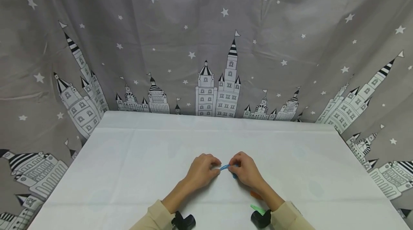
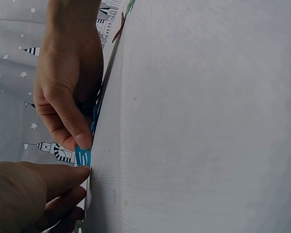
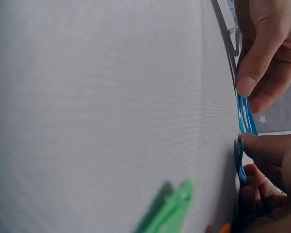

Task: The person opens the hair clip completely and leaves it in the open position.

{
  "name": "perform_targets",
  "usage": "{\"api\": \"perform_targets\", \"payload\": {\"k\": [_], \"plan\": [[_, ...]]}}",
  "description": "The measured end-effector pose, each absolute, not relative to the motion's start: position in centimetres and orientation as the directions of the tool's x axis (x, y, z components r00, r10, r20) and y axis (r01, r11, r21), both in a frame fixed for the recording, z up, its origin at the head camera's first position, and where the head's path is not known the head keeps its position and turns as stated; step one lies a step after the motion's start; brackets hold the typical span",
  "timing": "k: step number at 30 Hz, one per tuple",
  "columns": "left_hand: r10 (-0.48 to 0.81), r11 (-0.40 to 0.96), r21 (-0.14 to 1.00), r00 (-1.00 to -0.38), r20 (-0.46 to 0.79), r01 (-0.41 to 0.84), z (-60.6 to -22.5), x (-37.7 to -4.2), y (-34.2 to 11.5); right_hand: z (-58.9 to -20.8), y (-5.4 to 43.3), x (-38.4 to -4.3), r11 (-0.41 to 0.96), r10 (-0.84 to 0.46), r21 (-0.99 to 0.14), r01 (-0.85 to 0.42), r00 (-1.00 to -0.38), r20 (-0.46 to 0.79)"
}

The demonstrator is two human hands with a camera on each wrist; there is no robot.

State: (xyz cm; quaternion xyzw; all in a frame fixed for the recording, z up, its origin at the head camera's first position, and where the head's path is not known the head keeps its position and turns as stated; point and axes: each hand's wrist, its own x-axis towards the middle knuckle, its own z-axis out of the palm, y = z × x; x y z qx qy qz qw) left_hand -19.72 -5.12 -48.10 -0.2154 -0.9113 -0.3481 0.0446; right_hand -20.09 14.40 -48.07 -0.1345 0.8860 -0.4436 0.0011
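Note:
Between both hands stretches a slim blue snap hair clip (image 1: 224,167), its slits visible in the left wrist view. My left hand (image 1: 202,170) pinches one end with thumb and fingertips. The other end is pinched by my right hand (image 1: 246,170), thumb facing the left hand. A second blue clip (image 3: 239,162) shows beneath the right hand's thumb, close to its curled fingers and partly hidden by them. Both hands are low over the white tabletop, and the right fingers cover part of the blue clips.
An orange clip (image 1: 256,195) lies by the right forearm, partly covered by it. Nearer the body, a green clip (image 3: 174,208) rests on the white table (image 1: 129,172). Behind the table hangs a grey curtain (image 1: 174,43) printed with castles and stars.

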Motion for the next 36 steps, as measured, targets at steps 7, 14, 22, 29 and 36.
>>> {"api": "perform_targets", "payload": {"k": [7,14,22,29,36], "plan": [[0.372,0.668,0.600,-0.896,0.243,0.440,-48.11,-19.69,-5.07,-48.17,14.47,-19.95,0.561,-0.243,-0.790,-0.248,-0.961,0.129],[0.383,0.680,0.569,-0.886,0.262,0.462,-48.05,-19.60,-5.15,-48.29,14.49,-19.90,0.560,-0.244,-0.788,-0.256,-0.960,0.138],[0.383,0.685,0.563,-0.886,0.262,0.462,-48.13,-19.66,-5.16,-48.44,14.59,-19.92,0.563,-0.251,-0.779,-0.276,-0.955,0.158],[0.350,0.653,0.628,-0.904,0.246,0.423,-48.29,-19.66,-5.30,-48.61,14.74,-19.92,0.558,-0.258,-0.777,-0.291,-0.951,0.172],[0.354,0.641,0.640,-0.903,0.244,0.425,-48.26,-19.81,-5.42,-48.61,14.86,-19.87,0.547,-0.264,-0.778,-0.309,-0.945,0.190]]}}
